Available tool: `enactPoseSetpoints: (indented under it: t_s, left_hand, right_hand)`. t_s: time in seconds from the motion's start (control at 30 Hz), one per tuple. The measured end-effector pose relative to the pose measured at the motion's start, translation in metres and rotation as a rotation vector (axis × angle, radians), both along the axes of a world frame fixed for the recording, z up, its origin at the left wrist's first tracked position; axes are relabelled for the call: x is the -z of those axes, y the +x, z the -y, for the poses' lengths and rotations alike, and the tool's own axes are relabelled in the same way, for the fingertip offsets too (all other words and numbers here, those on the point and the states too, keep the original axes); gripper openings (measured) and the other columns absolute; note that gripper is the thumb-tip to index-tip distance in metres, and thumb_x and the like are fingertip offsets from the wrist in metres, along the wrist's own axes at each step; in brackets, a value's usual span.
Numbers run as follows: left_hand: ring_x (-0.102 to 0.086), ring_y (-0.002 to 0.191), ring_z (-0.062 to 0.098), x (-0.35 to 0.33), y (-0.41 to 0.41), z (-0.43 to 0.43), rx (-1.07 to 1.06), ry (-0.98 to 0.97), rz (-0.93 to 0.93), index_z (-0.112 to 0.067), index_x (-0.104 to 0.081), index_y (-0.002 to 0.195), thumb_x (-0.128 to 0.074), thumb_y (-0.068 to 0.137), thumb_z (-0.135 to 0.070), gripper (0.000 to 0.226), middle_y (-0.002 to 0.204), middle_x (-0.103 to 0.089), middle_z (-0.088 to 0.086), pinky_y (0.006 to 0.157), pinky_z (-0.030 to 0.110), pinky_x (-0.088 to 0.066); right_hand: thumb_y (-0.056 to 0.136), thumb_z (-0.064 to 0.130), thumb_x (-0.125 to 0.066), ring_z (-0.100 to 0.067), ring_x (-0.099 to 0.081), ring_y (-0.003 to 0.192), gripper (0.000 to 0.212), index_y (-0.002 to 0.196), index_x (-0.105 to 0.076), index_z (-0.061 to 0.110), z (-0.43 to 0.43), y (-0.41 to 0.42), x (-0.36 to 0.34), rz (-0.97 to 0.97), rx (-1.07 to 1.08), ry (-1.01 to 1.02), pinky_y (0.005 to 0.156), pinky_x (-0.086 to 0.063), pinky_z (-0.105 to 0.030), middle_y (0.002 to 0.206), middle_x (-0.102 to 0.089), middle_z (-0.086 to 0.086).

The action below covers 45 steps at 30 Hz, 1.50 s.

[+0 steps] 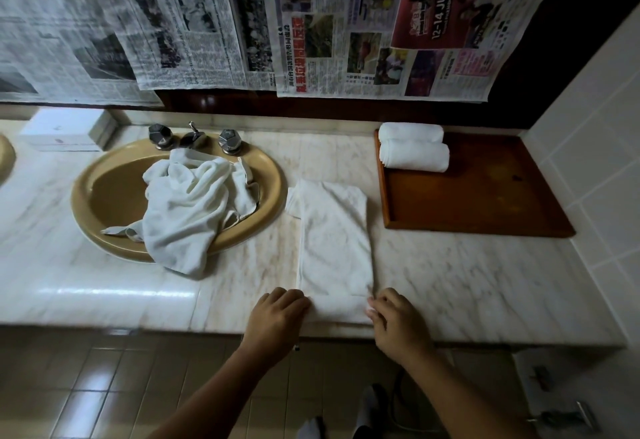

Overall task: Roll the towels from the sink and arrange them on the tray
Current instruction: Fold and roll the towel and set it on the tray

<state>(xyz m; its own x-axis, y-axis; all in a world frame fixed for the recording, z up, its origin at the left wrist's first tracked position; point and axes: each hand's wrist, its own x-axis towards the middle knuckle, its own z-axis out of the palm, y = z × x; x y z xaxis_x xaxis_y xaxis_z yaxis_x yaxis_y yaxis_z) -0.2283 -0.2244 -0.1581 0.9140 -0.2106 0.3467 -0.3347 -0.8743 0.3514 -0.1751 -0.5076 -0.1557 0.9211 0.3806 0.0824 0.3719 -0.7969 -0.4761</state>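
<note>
Left hand point(277, 317), right hand point(398, 326) grip folded towel point(334, 241) near end.

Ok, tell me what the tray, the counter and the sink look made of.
Tray: probably wood, reddish-brown with a dull sheen and raised rim. Counter: looks like polished marble, pale veining and glare. Sink: glossy tan, likely glazed ceramic.

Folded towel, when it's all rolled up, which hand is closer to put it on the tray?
The right hand, probably. The tray lies on its side of the folded towel, while the left hand is on the side of the sink.
</note>
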Motion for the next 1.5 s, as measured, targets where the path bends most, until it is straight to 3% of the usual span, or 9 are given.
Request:
enactPoseSetpoints:
  t_s: [0.13, 0.3, 0.6, 0.8, 0.97, 1.13, 1.3, 1.37, 1.5]
  left_hand:
    - [-0.061, 0.093, 0.017, 0.004, -0.007, -0.007, 0.072, 0.122, -0.030, -0.019, -0.070, 0.122, -0.067, 0.095, -0.042, 0.035, 0.124, -0.066, -0.004, 0.071, 0.034, -0.050]
    - [-0.062, 0.092, 0.018, -0.003, 0.007, -0.015, 0.114, 0.256, -0.093, -0.021, -0.066, 0.125, -0.066, 0.088, -0.039, 0.042, 0.122, -0.065, -0.005, 0.070, 0.034, -0.050]
    - [-0.065, 0.084, 0.015, -0.017, 0.014, -0.012, 0.089, 0.233, -0.259, -0.026, -0.069, 0.117, -0.068, 0.079, -0.037, 0.040, 0.109, -0.067, -0.009, 0.066, 0.030, -0.051]
    - [-0.056, 0.073, 0.001, -0.082, 0.039, -0.020, 0.027, -0.085, -0.422, -0.033, -0.070, 0.100, -0.064, 0.075, -0.043, 0.027, 0.092, -0.065, -0.017, 0.064, 0.024, -0.051]
    - [-0.068, 0.064, 0.007, -0.165, 0.108, -0.025, -0.072, -0.323, -0.474, -0.031, -0.068, 0.112, -0.068, 0.086, -0.027, 0.026, 0.076, -0.070, -0.007, 0.061, 0.022, -0.052]
    - [-0.077, 0.073, 0.029, -0.233, 0.198, -0.023, -0.159, -0.700, -0.613, -0.011, -0.054, 0.133, -0.055, 0.103, -0.015, 0.031, 0.114, -0.064, 0.013, 0.053, 0.037, -0.061]
    - [-0.076, 0.088, 0.027, -0.319, 0.284, -0.027, -0.220, -0.775, -0.357, -0.012, -0.050, 0.138, -0.052, 0.104, -0.017, 0.034, 0.118, -0.066, 0.019, 0.073, 0.044, -0.065]
    - [-0.074, 0.092, 0.024, -0.358, 0.309, -0.029, -0.225, -0.745, -0.182, -0.015, -0.050, 0.138, -0.052, 0.104, -0.018, 0.034, 0.120, -0.064, 0.016, 0.077, 0.041, -0.064]
    - [-0.069, 0.086, 0.009, -0.433, 0.339, -0.036, -0.199, -0.622, 0.161, -0.018, -0.056, 0.130, -0.053, 0.102, -0.016, 0.029, 0.112, -0.063, 0.004, 0.064, 0.018, -0.058]
  right_hand:
    - [0.088, 0.041, -0.061, -0.018, -0.060, 0.085, 0.035, 0.114, -0.071, 0.020, 0.004, -0.001, -0.009, 0.072, -0.063, -0.148, 0.061, -0.052, -0.030, 0.112, -0.058, 0.006]
    - [0.083, 0.056, -0.060, -0.020, -0.061, 0.090, 0.053, 0.119, -0.068, 0.017, 0.003, 0.005, -0.017, 0.065, -0.158, -0.301, 0.066, -0.056, -0.035, 0.117, -0.061, 0.003]
    - [0.081, 0.045, -0.061, -0.019, -0.061, 0.094, 0.048, 0.123, -0.061, 0.022, 0.000, 0.006, -0.017, -0.016, -0.171, -0.447, 0.071, -0.055, -0.032, 0.118, -0.059, 0.003]
    - [0.078, 0.052, -0.057, -0.005, -0.052, 0.072, 0.018, 0.081, -0.055, 0.034, 0.000, 0.036, -0.076, -0.243, -0.097, -0.088, 0.061, -0.040, -0.016, 0.086, -0.050, 0.015]
    - [0.075, 0.042, -0.066, -0.012, -0.055, 0.066, 0.026, 0.073, -0.056, 0.018, -0.015, 0.111, -0.139, -0.274, 0.135, 0.272, 0.059, -0.043, -0.029, 0.075, -0.056, 0.001]
    - [0.088, 0.033, -0.059, -0.022, -0.066, 0.049, 0.027, 0.079, -0.063, 0.008, -0.048, 0.187, -0.217, -0.352, 0.316, 0.490, 0.048, -0.049, -0.029, 0.061, -0.068, -0.008]
    - [0.093, 0.034, -0.056, -0.034, -0.074, 0.078, 0.026, 0.111, -0.061, 0.015, -0.084, 0.269, -0.309, -0.358, 0.336, 0.700, 0.057, -0.062, -0.041, 0.099, -0.067, -0.014]
    - [0.089, 0.037, -0.055, -0.032, -0.071, 0.086, 0.027, 0.101, -0.063, 0.014, -0.096, 0.299, -0.351, -0.177, 0.307, 0.691, 0.062, -0.064, -0.044, 0.097, -0.066, -0.012]
    - [0.083, 0.047, -0.052, -0.028, -0.068, 0.081, 0.039, 0.091, -0.062, 0.010, -0.106, 0.330, -0.425, 0.110, 0.250, 0.727, 0.077, -0.061, -0.046, 0.088, -0.067, -0.013]
